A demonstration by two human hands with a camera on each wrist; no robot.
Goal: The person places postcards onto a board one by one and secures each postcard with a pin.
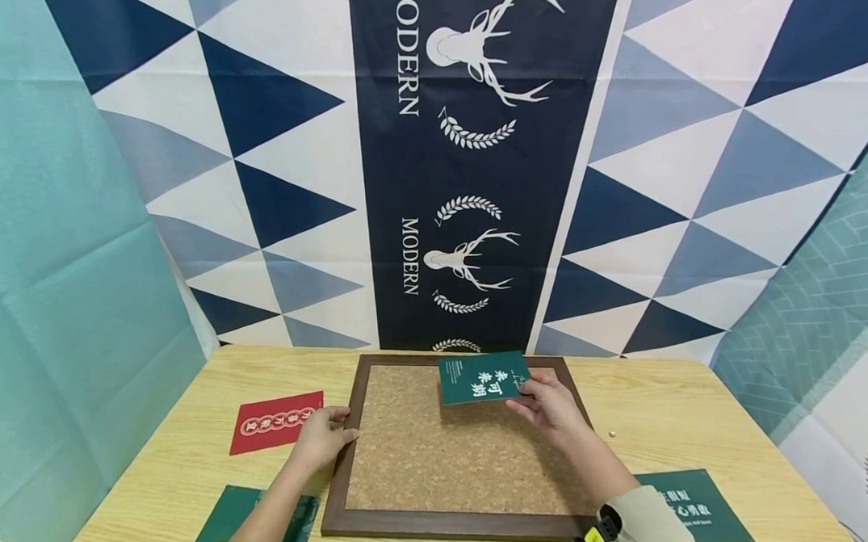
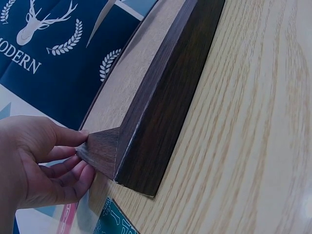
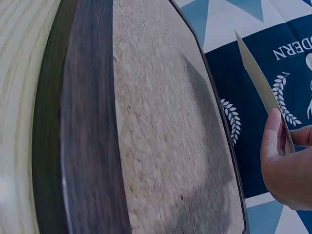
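A cork board point(image 1: 413, 450) with a dark brown wooden frame point(image 2: 161, 97) lies on the table. My left hand point(image 1: 323, 437) grips the frame's left side, thumb on top and fingers at the outer edge, as the left wrist view point(image 2: 53, 161) shows. Above the board's upper right part, my right hand point(image 1: 549, 407) pinches a green card point(image 1: 475, 378) with white writing by its right end. Edge-on in the right wrist view, the card point(image 3: 258, 78) is apart from the cork and casts a shadow on it.
Left of the board lie a red card point(image 1: 266, 424) and a green card point(image 1: 222, 515) partly under my left forearm. Another green card point(image 1: 699, 506) lies at the right, partly behind my sleeve. A tiny round object point(image 1: 612, 434) sits right of the frame. A patterned cloth point(image 1: 298, 147) hangs behind the table.
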